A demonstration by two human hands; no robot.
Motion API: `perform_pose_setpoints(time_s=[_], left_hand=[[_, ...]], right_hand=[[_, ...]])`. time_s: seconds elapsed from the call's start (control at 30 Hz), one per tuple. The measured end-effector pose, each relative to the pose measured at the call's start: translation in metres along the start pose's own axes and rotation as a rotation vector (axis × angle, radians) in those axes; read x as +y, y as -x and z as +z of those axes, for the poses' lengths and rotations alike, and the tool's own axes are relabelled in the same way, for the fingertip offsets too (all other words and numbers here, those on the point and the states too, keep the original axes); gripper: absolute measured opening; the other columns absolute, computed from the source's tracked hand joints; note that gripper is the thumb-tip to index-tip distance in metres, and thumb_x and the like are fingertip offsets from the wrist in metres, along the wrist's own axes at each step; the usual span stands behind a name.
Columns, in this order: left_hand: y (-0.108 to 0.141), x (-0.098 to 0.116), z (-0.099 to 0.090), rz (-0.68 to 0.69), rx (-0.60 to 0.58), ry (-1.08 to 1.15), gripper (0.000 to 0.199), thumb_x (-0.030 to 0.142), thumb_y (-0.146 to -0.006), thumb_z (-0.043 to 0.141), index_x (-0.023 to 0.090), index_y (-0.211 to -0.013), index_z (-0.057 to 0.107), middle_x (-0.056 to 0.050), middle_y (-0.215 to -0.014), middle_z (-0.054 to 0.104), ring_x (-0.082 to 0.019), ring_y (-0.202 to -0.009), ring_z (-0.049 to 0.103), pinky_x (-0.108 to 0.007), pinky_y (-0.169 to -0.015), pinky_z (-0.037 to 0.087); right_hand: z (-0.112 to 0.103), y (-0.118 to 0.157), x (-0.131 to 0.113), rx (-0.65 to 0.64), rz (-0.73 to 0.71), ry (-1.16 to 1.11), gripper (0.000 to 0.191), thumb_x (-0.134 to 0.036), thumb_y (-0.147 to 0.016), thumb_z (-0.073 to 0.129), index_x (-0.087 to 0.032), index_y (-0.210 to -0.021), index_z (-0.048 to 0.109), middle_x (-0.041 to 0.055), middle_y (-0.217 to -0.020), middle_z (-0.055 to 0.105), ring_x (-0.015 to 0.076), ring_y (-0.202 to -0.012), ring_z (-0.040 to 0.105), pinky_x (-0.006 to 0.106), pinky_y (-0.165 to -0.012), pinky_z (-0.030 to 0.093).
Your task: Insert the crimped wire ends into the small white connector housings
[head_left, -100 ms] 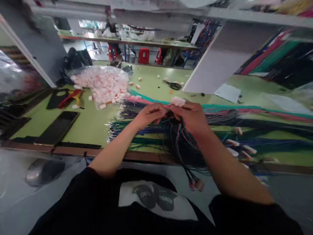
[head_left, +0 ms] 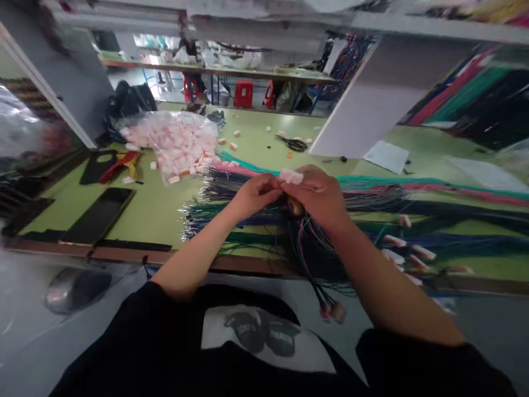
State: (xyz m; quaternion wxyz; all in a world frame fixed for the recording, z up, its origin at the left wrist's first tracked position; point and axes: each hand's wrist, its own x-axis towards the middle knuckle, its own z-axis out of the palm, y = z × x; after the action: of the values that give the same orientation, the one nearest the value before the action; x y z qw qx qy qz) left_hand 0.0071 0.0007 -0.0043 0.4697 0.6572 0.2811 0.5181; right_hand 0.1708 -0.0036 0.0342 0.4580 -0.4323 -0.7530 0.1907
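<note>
My right hand (head_left: 320, 196) is closed on a small white connector housing (head_left: 291, 176), which shows above the thumb and fingertips. Close against it, my left hand (head_left: 258, 193) is pinched shut; whatever lies between its fingertips is too small to make out. Beneath both hands run bundles of thin wires: green wires (head_left: 372, 181), pink wires (head_left: 242, 170) and dark wires (head_left: 223, 184), with bare metal terminals (head_left: 190, 220) at the left ends. Finished-looking wires with connectors (head_left: 336, 312) hang over the table's front edge below my right hand.
A clear bag of white-and-orange housings (head_left: 177, 140) lies at the back left. Nearby are red-and-yellow pliers (head_left: 119, 165) and a dark phone (head_left: 99, 215). Black-handled scissors (head_left: 295, 144) lie behind my hands. A white upright panel (head_left: 359, 99) stands at the back right; wired connectors (head_left: 421, 252) lie right.
The connector housing and my right fingertips have shifted slightly left and down, and the two hands are closer together. The rest looks the same.
</note>
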Motion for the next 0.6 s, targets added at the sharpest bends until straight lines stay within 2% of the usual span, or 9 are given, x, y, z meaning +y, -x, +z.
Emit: perform_pose_setpoints(time_s=[0.1,0.17,0.27,0.33,0.43,0.6], left_hand=[[0.0,-0.002,0.004,-0.016,0.105,-0.142,0.003,0.018,-0.082,0.06,0.018,-0.084,0.062,0.006,-0.057,0.057,-0.006,-0.045,0.048,-0.019,-0.047,0.039],[0.001,-0.001,0.005,0.021,0.183,-0.249,0.009,0.015,-0.083,0.057,0.017,-0.084,0.066,0.003,-0.065,0.065,-0.009,-0.056,0.058,-0.021,-0.057,0.046],[0.001,0.0,0.005,0.044,0.281,-0.371,0.013,0.01,-0.081,0.057,0.016,-0.078,0.069,-0.001,-0.077,0.072,-0.014,-0.075,0.067,-0.024,-0.07,0.051],[0.0,0.002,0.006,0.018,0.313,-0.413,0.014,0.007,-0.08,0.058,0.016,-0.076,0.069,-0.002,-0.079,0.074,-0.015,-0.078,0.068,-0.025,-0.074,0.052],[0.0,0.004,0.007,-0.036,0.347,-0.431,0.015,0.005,-0.079,0.058,0.015,-0.077,0.069,-0.003,-0.079,0.074,-0.015,-0.076,0.068,-0.025,-0.074,0.051],[-0.001,0.004,0.009,-0.061,0.303,-0.409,0.015,0.005,-0.08,0.055,0.016,-0.076,0.065,-0.001,-0.074,0.071,-0.013,-0.07,0.064,-0.025,-0.07,0.05]], right_hand=[[0.0,-0.001,0.003,-0.016,-0.14,0.192,0.016,-0.034,-0.079,0.066,-0.022,-0.069,0.067,0.0036,-0.079,0.061,0.0186,-0.077,0.058,0.034,-0.07,0.046],[0.0,-0.002,0.008,-0.086,-0.202,0.263,0.017,-0.036,-0.082,0.061,-0.022,-0.085,0.069,0.005,-0.084,0.064,0.0212,-0.082,0.06,0.037,-0.076,0.048],[0.0,-0.004,0.016,-0.213,-0.238,0.324,0.031,-0.036,-0.085,0.055,-0.023,-0.111,0.064,0.0075,-0.099,0.066,0.0244,-0.093,0.061,0.041,-0.083,0.049],[0.0,-0.004,0.018,-0.281,-0.246,0.398,0.03,-0.034,-0.086,0.05,-0.021,-0.11,0.063,0.01,-0.104,0.067,0.0258,-0.096,0.06,0.041,-0.084,0.047],[0.002,-0.003,0.011,-0.377,-0.228,0.594,0.027,-0.032,-0.086,0.045,-0.018,-0.099,0.064,0.0128,-0.099,0.068,0.0267,-0.092,0.061,0.038,-0.079,0.043],[0.007,-0.007,-0.009,-0.421,-0.095,0.983,0.031,-0.03,-0.086,0.04,-0.016,-0.095,0.066,0.0151,-0.092,0.071,0.0284,-0.087,0.062,0.036,-0.07,0.03]])
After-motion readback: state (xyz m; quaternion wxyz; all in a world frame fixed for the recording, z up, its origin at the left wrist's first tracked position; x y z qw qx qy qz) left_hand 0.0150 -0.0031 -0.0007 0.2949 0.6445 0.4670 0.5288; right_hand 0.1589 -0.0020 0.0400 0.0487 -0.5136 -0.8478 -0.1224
